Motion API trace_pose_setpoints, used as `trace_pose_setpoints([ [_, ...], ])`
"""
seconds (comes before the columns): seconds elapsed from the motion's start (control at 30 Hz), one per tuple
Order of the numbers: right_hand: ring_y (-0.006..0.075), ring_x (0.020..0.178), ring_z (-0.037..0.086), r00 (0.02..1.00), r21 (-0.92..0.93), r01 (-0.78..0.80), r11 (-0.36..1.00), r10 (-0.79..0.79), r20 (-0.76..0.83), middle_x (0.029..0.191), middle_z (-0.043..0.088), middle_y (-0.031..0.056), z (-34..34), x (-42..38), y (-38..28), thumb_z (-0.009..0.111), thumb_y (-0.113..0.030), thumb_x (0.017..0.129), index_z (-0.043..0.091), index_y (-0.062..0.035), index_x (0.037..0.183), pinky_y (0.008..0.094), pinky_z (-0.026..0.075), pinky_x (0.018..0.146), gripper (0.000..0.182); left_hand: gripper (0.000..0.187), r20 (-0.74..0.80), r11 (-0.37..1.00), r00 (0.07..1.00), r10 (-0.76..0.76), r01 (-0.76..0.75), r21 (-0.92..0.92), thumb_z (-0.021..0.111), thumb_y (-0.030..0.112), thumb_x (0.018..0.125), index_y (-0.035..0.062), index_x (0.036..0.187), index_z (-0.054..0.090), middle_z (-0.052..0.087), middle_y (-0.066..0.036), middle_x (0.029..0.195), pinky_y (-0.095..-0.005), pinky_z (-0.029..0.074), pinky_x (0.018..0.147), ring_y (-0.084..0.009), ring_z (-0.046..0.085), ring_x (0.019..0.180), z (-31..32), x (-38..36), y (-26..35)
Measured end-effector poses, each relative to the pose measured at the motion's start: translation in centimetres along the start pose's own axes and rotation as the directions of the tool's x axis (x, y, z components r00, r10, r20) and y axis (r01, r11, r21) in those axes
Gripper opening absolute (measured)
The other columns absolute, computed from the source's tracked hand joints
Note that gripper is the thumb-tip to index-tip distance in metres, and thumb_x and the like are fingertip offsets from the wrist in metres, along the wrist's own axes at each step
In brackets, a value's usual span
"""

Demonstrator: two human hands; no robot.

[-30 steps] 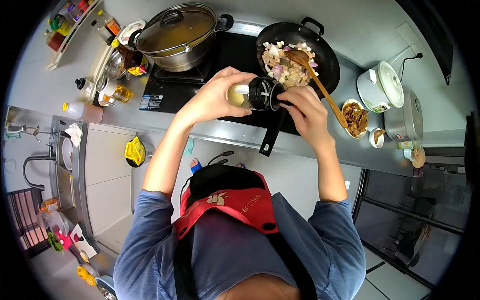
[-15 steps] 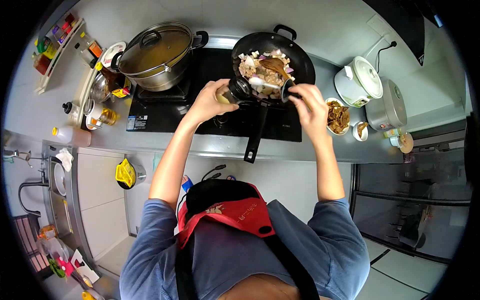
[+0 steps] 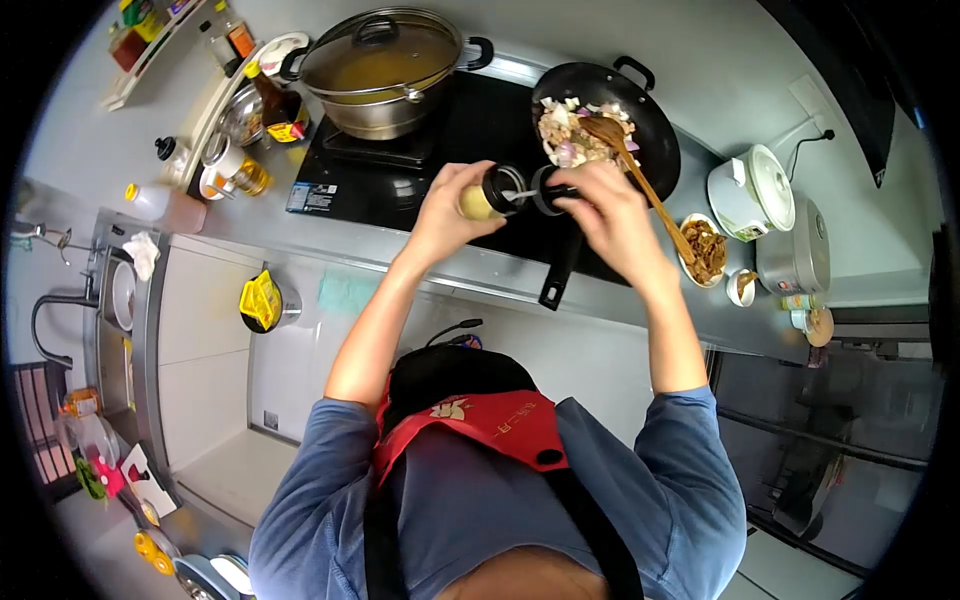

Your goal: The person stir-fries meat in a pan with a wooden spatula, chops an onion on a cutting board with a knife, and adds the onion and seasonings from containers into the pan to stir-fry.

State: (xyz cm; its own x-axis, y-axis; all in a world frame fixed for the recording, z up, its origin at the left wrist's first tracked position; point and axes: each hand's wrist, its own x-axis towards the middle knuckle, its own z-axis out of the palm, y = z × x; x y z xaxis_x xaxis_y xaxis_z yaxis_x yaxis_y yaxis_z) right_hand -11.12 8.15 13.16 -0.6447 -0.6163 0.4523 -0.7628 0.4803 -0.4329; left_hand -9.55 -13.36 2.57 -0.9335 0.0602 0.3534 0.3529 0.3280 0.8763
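My left hand [image 3: 450,210] is wrapped round a small glass jar [image 3: 478,202] with a black rim and pale contents, tilted over the front of the hob. Close to its right, my right hand [image 3: 605,215] grips a round black lid [image 3: 550,190] with a small white spoon [image 3: 518,195] attached, whose end is at the jar's mouth. Behind them the black wok [image 3: 660,140] holds chopped meat and onion pieces [image 3: 570,135]. A wooden spatula [image 3: 655,200] leans in the wok, its handle reaching over the right rim toward a bowl of brown slices [image 3: 706,250].
A lidded steel pot [image 3: 380,105] stands on the hob's back left. Sauce bottles [image 3: 280,110] and jars [image 3: 240,168] line the left. On the right are a small bowl [image 3: 741,289], a white cooker [image 3: 752,195] and a grey cooker [image 3: 797,250]. The wok's handle [image 3: 562,265] points forward.
The spoon has gone from over the wok to the jar's mouth, and the hands are closer together. The spatula now leans over the wok's right rim. The view has shifted.
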Motion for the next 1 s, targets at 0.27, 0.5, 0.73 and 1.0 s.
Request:
trace_pose_setpoints([
  [0.27,0.0317,0.110,0.051,0.824,-0.534,-0.541,0.650,0.536,-0.183,0.117,0.055,0.0197,-1.1,-2.9,2.0,0.070,-0.032,0.075,0.039,-0.0099,0.133,0.0413,0.041,0.091,0.069,0.076,0.032,0.930,0.983,-0.180,0.180,-0.319,0.083,0.012,0.057,0.0018,0.124,0.049,0.053,-0.005,0.099,-0.0264,0.042,0.083,-0.0151,0.050,0.089,-7.6,-5.2,-2.8],
  [0.5,0.0395,0.101,0.055,0.801,-0.649,-0.477,0.593,0.597,-0.044,0.112,0.055,0.0250,-2.7,-16.2,14.1,0.052,-0.008,0.088,0.050,-0.0096,0.125,0.0431,0.044,0.082,0.038,0.060,-0.119,0.909,0.964,-0.238,0.178,-0.377,0.075,0.003,0.066,0.0007,0.120,0.048,0.063,-0.005,0.096,-0.0263,0.050,0.077,-0.0119,0.062,0.081,-27.7,-3.8,0.6],
  [0.73,0.0357,0.070,0.063,0.700,-0.802,-0.468,0.372,0.709,-0.080,0.082,0.063,0.0252,-6.5,-6.3,2.5,0.059,-0.022,0.086,0.065,-0.0019,0.102,0.0414,0.048,0.060,0.027,0.053,-0.502,0.959,0.860,-0.094,0.214,0.186,0.074,0.012,0.069,0.0033,0.117,0.052,0.064,-0.007,0.098,-0.0315,0.049,0.079,-0.0141,0.059,0.089,-48.5,6.5,-14.2],
  [1.0,0.0289,0.064,0.062,0.525,-0.720,-0.576,0.386,0.850,0.036,0.070,0.062,0.0187,-6.1,5.3,-4.6,0.059,-0.033,0.083,0.064,0.0016,0.075,0.0412,0.044,0.058,0.036,0.074,-0.678,0.590,0.562,-0.473,0.774,0.230,0.082,0.043,0.055,0.0030,0.112,0.056,0.065,-0.013,0.099,-0.0354,0.049,0.078,-0.0225,0.063,0.085,-60.9,14.5,-41.1],
])
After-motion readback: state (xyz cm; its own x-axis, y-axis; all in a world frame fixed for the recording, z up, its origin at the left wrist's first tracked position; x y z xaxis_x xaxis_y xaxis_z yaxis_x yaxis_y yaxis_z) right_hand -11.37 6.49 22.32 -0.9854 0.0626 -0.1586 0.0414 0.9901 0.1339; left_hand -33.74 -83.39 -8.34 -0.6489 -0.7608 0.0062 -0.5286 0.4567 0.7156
